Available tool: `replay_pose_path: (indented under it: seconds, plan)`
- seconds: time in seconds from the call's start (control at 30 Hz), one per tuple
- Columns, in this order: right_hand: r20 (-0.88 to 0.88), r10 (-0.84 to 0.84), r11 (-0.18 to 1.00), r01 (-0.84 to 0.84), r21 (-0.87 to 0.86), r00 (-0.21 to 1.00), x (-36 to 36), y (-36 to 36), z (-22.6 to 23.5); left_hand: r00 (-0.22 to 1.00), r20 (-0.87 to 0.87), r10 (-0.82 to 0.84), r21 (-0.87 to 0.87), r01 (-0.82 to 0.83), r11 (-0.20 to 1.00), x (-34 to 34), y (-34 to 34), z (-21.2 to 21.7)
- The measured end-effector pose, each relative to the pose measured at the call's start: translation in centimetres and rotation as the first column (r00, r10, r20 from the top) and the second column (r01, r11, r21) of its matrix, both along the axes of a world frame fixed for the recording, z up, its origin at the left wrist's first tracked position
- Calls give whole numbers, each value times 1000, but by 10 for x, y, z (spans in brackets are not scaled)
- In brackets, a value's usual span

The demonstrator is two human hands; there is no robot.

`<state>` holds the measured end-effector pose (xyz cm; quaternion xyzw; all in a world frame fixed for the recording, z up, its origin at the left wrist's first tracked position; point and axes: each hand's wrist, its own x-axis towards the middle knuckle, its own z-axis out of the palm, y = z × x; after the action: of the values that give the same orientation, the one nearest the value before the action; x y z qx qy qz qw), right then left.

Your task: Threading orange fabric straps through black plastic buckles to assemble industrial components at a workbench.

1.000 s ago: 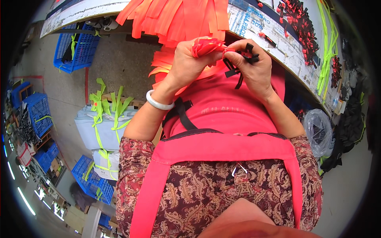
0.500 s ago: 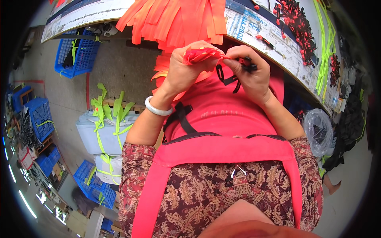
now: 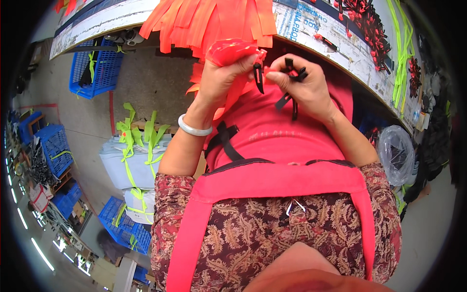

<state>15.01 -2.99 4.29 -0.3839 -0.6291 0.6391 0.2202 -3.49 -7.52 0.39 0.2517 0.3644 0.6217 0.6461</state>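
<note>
Gathered orange fabric strips (image 3: 231, 50) are gripped in my left hand (image 3: 218, 80), their folded ends bunched above the fingers. At the thumb side of that hand a narrow black looped piece (image 3: 258, 79) hangs down from the strip ends. Just to the right, my right hand (image 3: 314, 92) is closed around several short black strap pieces (image 3: 295, 73) with bits of red on them. A small gap separates the two hands. Thumb and forefinger of the right hand pinch a bit of orange-red; whether it joins the left bundle is unclear.
Long orange strips (image 3: 214, 22) drape over the edge of the worktable (image 3: 311, 41). A pile of black-and-red pieces (image 3: 367, 29) and yellow-green cords (image 3: 401, 53) lie at its right. Blue crates (image 3: 96, 73) and tied light-blue bundles (image 3: 124, 163) stand at left; a clear plastic bag (image 3: 396, 153) hangs right.
The hands, touching before, have drawn apart. My left hand has shifted slightly left and up, and the black looped piece now hangs beside its thumb.
</note>
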Motion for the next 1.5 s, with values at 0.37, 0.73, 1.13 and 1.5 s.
replay_pose_path:
  seconds: [0.37,0.73,1.13,1.5]
  plan:
    - [-14,-32,999,32,-35,999,0,6,3,997,-47,-60,-42,58,997,2,-4,-1]
    - [-53,-64,987,56,-153,997,0,10,-2,984,-154,-88,-36,83,996,0,-2,3]
    - [-108,-30,911,72,406,994,-3,2,-10,888,-451,-94,67,139,988,2,-8,-3]
    - [-46,27,732,12,681,999,-3,2,-14,930,-340,-143,67,175,982,5,-8,-8]
